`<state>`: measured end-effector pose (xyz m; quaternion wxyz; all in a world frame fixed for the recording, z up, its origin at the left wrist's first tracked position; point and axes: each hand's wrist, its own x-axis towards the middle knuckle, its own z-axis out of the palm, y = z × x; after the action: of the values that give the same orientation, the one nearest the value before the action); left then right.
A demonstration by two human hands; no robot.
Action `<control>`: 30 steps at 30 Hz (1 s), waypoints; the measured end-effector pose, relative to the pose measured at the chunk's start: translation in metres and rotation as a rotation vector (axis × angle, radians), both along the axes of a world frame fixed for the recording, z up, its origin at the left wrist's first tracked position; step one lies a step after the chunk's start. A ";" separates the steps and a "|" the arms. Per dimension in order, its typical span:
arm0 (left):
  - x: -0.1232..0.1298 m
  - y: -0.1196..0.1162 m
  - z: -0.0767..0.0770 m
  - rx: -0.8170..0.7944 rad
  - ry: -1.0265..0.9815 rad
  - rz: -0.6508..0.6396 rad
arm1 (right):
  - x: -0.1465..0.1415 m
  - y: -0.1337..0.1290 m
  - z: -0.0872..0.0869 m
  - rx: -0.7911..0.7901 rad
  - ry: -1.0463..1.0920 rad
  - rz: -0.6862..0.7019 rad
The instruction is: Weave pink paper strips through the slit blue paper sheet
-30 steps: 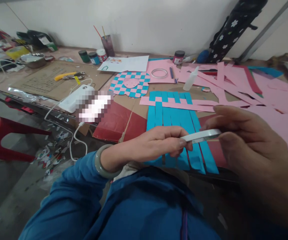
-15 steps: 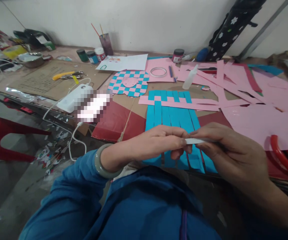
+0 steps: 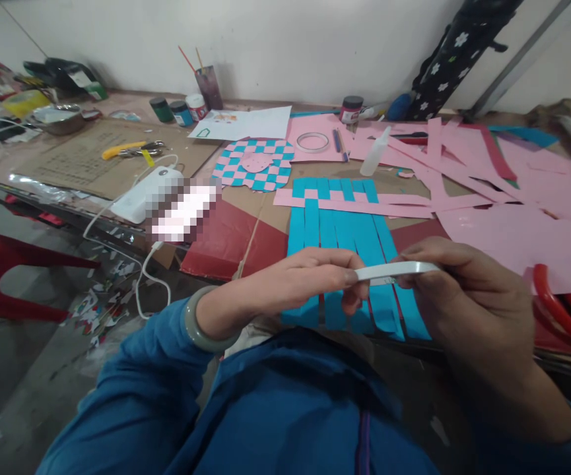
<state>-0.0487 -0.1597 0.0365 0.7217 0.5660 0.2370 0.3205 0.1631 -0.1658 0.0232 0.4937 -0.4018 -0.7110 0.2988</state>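
Observation:
A narrow, slightly curved white band (image 3: 389, 270), looking like the edge of a thin tape roll, spans the gap between my hands. My left hand (image 3: 309, 280) pinches its left end between thumb and fingers. On the right end, the thumb and bent fingers of my right hand (image 3: 473, 297) are closed. The hands hide both ends. Beneath them lies a sheet of blue paper (image 3: 342, 231) cut into strips, with pink paper strips (image 3: 399, 206) woven across its far part.
Beyond lie a blue-and-pink woven paper shape (image 3: 233, 173), a silver ring (image 3: 313, 142) and a glue bottle (image 3: 375, 155). Pink paper (image 3: 527, 244) covers the right side, near red-handled scissors (image 3: 555, 313). Leftward are a white device (image 3: 141, 198), a blurred screen (image 3: 183, 214) and a red stool (image 3: 2, 277).
My hands have moved apart, the left one shifting slightly left. More of the white band now shows between them. The papers on the table stay as they were.

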 end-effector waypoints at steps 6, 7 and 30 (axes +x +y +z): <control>0.003 0.001 0.016 0.065 0.177 -0.024 | -0.002 0.002 0.013 0.268 -0.206 0.204; 0.005 0.001 0.017 0.085 0.209 -0.011 | -0.002 0.003 0.013 0.305 -0.257 0.208; -0.001 0.001 0.021 0.153 0.359 -0.037 | -0.005 0.012 0.010 0.531 -0.388 0.233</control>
<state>-0.0496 -0.1585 0.0571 0.6285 0.6716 0.3264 0.2178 0.1579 -0.1541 0.0331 0.3991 -0.2248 -0.8857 0.0757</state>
